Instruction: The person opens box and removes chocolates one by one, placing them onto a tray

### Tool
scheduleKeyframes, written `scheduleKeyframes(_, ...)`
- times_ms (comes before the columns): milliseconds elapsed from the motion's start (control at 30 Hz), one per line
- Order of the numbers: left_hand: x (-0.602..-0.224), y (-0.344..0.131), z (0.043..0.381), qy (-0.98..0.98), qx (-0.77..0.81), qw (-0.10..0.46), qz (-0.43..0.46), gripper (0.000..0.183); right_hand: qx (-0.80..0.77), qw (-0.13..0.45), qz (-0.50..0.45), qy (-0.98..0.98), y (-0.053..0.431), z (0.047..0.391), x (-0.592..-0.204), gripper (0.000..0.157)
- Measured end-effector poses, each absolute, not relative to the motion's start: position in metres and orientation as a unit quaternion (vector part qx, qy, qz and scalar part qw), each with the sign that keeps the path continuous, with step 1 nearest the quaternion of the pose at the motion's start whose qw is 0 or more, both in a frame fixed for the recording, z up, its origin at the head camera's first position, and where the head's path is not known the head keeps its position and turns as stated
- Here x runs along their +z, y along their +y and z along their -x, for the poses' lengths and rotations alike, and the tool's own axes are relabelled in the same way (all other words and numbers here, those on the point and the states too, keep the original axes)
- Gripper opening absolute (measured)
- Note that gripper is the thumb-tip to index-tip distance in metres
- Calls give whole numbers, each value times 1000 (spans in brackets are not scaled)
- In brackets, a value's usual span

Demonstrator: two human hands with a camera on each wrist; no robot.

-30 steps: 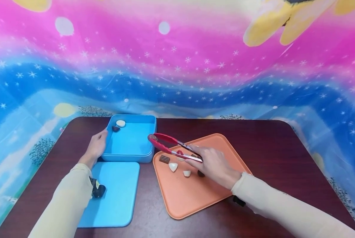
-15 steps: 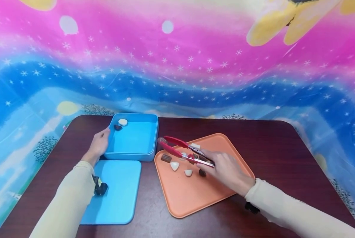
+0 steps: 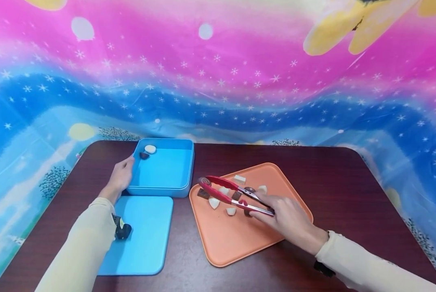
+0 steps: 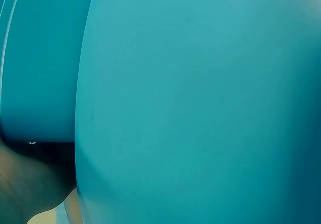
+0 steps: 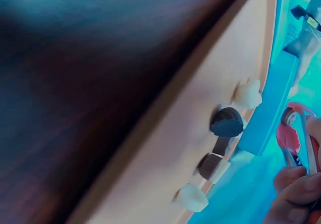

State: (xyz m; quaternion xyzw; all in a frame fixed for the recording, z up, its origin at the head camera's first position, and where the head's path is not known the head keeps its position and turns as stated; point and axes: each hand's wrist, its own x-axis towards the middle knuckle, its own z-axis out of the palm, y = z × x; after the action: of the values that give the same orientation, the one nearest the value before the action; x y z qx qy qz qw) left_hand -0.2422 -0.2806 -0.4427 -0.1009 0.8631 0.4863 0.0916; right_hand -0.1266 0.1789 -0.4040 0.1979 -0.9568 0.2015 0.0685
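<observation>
My right hand [image 3: 291,221] grips red-tipped metal tongs [image 3: 236,194] over the orange tray [image 3: 236,243]. Between the tong tips sits a round brown chocolate-like piece with a swirl [image 3: 205,182], raised near the tray's left corner. Under and around the tongs lie several white and brown pieces, among them a white heart-like one [image 3: 214,202] and a brown block [image 3: 203,194]. My left hand [image 3: 121,178] holds the open blue box [image 3: 163,170] at its left wall, most fingers hidden. Inside the box's far left corner rest a white oval piece [image 3: 150,149] and a dark piece [image 3: 144,155].
A flat blue lid [image 3: 145,239] lies on the dark wooden table [image 3: 335,182] in front of the box, under my left forearm. The box stands just left of the tray. A patterned cloth [image 3: 218,89] hangs behind the table.
My right hand has drawn the tongs rightward and toward me, away from the box, with the swirled piece still at their tips. My left hand stays at the box.
</observation>
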Motion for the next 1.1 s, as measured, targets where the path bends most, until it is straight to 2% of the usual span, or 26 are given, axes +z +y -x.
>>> scheduleKeyframes(167, -443, -281, 243, 860, 491, 91, 102, 64, 187, 64, -199, -960, 187, 120, -404, 60)
scheduleKeyframes(433, -444, -281, 244, 861, 488, 94, 103, 63, 160, 86, -228, -956, 199, 108, -408, 48)
scheduleKeyframes(667, -444, -281, 243, 863, 487, 92, 102, 63, 145, 62, -243, -957, 207, 99, -409, 45)
scheduleKeyframes(1100, -444, -281, 244, 862, 486, 93, 108, 62, 105, 99, -300, -943, 217, 91, -416, 42)
